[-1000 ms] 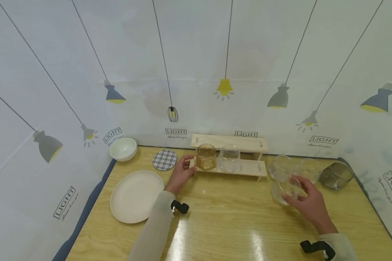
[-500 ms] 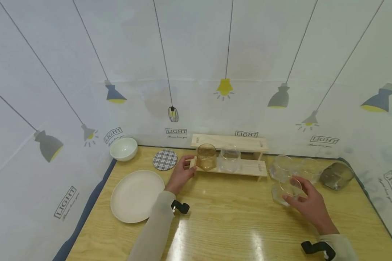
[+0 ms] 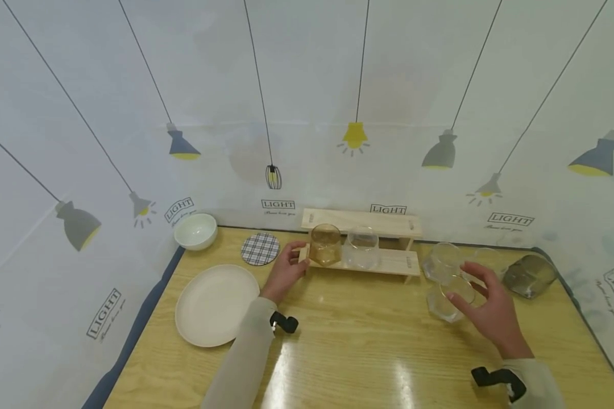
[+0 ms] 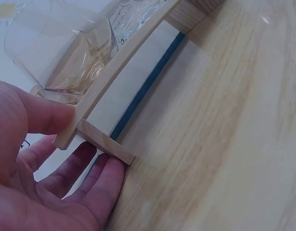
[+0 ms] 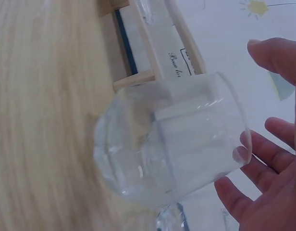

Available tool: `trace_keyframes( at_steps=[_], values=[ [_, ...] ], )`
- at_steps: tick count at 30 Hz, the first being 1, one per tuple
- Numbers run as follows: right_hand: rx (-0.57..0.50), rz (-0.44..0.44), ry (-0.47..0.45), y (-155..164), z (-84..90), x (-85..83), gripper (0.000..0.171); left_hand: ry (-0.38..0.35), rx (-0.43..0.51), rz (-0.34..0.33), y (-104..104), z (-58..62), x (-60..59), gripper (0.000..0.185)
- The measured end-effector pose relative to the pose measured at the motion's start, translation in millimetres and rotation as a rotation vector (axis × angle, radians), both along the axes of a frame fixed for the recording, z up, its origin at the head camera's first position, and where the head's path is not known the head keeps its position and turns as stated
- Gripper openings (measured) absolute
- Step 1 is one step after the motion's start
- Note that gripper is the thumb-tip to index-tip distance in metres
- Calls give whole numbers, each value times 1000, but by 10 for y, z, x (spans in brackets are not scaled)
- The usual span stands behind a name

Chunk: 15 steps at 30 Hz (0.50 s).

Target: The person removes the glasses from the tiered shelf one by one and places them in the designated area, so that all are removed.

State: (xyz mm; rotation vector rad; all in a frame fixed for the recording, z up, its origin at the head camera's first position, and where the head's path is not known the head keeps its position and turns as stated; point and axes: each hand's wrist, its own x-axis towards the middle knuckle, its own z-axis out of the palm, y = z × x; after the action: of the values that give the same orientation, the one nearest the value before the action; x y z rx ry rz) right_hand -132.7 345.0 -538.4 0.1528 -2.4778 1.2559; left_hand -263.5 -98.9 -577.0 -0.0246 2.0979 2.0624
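Observation:
My left hand [image 3: 285, 271] holds the left end of a small two-tier wooden rack [image 3: 389, 261]. In the left wrist view its thumb [image 4: 49, 115] lies on the shelf board and the other fingers curl below, beside the rack's leg. An amber glass [image 3: 325, 245] and a clear glass [image 3: 363, 249] stand on the lower tier. At the right, my right hand [image 3: 491, 312] is spread beside a clear faceted glass [image 5: 172, 139] standing upright on the table. Its thumb is away from the glass, while fingertips [image 5: 241, 153] are right at the rim.
Behind the right hand stand another clear glass [image 3: 441, 262], a further clear one partly hidden by the fingers, and a smoky grey glass [image 3: 529, 275]. To the left are a cream plate [image 3: 217, 307], a checked round coaster [image 3: 260, 249] and a pale bowl [image 3: 195, 232]. A printed cloth backs the table.
My right hand has let go of the clear glass, thumb and fingers spreading apart from around its rim. The glass stays on the table. My left hand keeps its hold on the rack.

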Motion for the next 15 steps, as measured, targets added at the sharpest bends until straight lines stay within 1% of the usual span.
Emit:
trace_keyframes(
  at_steps=[3,8,15],
  values=[
    [-14,7,21,-42,73,-33,72,-11,3,-6,-7,1,-7,50],
    [-1,22,34,-136,198,-76,69,-25,5,-18,-20,22,-8,49],
    [7,33,85,-278,322,-191,61,-23,-16,-24,-26,48,10,49]
  ],
)
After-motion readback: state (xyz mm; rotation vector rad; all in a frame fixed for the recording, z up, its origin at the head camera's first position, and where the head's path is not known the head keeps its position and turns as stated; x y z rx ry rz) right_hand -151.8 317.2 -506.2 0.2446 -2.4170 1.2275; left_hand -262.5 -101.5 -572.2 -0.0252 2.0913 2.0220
